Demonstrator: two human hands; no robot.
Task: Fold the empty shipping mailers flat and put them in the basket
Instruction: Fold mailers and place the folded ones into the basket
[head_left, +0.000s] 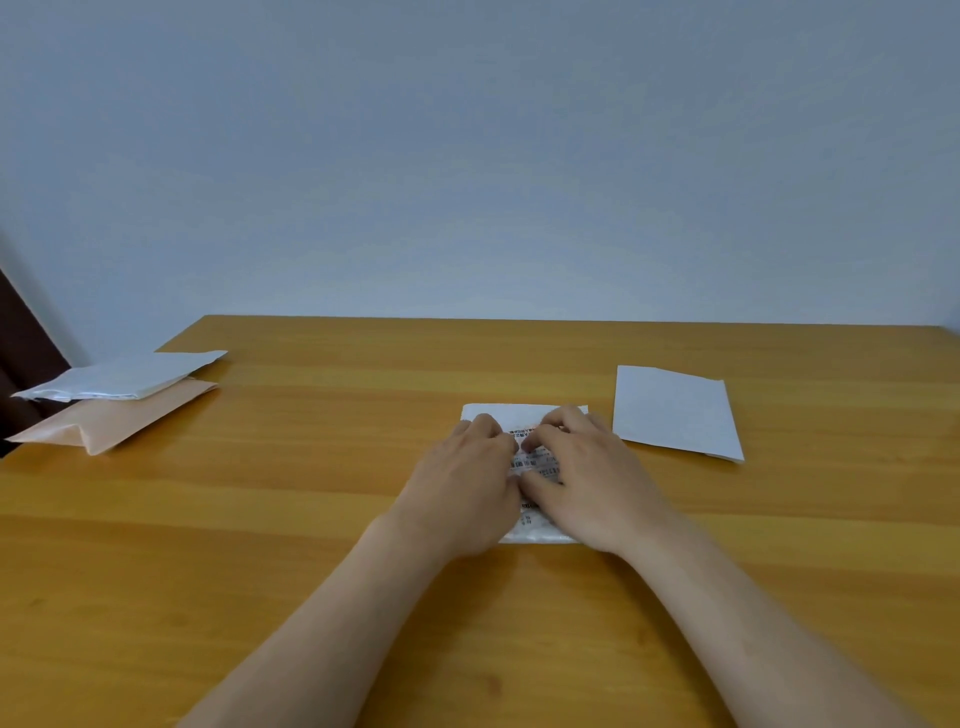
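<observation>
Saw only parts of labelled mailer (524, 415): far strip, bit of printed label btwn hands, near edge by wrists. Rest hidden under left hand (467, 483) and right hand (587, 478). Couldn't read label print, too blurred. Couldn't make out left fingertips, tucked behind knuckles.

Found it lying flat on table (311, 519), slightly right of centre, label up. Judged long axis near-to-far: one short edge toward wall (467, 156), other toward person.

Kept both hands palm-down on it, side by side, thumbs meeting or nearly so over label. Pressed down w/ lightly bent fingers; wrapped round nothing, pinched nothing visible.

Spotted plain white mailer (675, 413) just right of it, apart, flat, long axis also approx. near-to-far, turned a little.

Spotted two more at far-left table corner: crumpled white mailer (124, 376) lying on peach mailer (119, 421), both overhanging table edge.

Couldn't ID dark shape (21, 332) at left frame edge, cut off. Lost both forearms at bottom frame edge.
</observation>
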